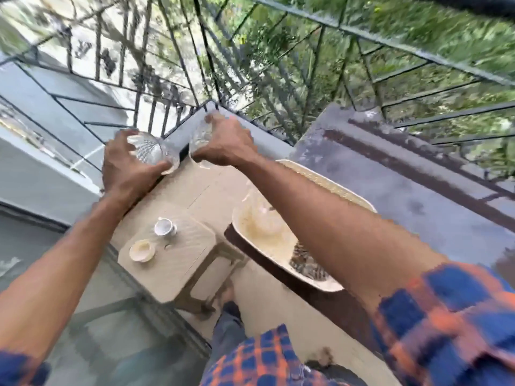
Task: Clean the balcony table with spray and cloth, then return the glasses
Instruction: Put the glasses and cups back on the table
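Observation:
My left hand (pixel 124 165) grips a clear cut glass (pixel 152 149), held in the air near the corner of the balcony ledge. Beside it my right hand (pixel 225 143) grips a second clear glass (pixel 199 137), mostly hidden behind the fingers. Both arms reach forward, above the beige plastic table (pixel 178 263) that stands below them. No spray bottle or cloth is in view. The picture is blurred by motion.
On the table stand a small white cup (pixel 165 227) and a round cream lid or dish (pixel 142 249). A cream tray (pixel 267 240) with debris lies on the grey ledge (pixel 418 196) to the right. Metal railings (pixel 178 79) enclose the balcony corner.

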A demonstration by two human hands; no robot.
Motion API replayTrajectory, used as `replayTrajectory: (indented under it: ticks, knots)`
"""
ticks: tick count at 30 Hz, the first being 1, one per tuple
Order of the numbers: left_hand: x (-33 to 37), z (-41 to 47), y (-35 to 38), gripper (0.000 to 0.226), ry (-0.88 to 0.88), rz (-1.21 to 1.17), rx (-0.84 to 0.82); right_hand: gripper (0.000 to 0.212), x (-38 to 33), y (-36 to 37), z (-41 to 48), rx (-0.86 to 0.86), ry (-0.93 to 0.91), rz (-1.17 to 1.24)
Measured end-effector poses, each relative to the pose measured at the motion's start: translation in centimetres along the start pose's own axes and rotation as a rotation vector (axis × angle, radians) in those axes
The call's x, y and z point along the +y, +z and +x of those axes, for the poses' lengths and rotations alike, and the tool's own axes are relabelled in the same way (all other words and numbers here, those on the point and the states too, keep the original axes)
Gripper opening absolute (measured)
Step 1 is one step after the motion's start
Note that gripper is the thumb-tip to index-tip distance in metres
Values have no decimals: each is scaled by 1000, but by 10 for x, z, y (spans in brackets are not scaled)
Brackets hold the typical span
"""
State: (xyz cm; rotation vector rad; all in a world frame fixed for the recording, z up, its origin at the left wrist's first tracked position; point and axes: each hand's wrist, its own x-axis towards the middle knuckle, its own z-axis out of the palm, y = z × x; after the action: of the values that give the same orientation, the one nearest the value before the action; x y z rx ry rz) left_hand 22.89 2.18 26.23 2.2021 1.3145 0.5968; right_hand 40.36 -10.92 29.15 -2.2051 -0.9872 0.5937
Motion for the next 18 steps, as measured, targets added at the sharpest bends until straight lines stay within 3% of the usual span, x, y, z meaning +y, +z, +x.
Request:
replayTrajectory:
  ticks: [5, 8, 11, 18]
  knots:
    - [150, -41, 39, 92, 176, -142, -27, 87, 78, -134, -73, 217, 44, -84]
    - [229, -76, 83, 89, 335, -177, -145, 78, 142, -203, -127, 292, 160, -154]
    - [281, -110, 129, 87, 452, -125, -285, 72, 202, -236, -165, 342, 295, -177]
    - [353, -181, 270, 97, 583, -3, -648, 83, 355, -270, -221, 379, 649, -117]
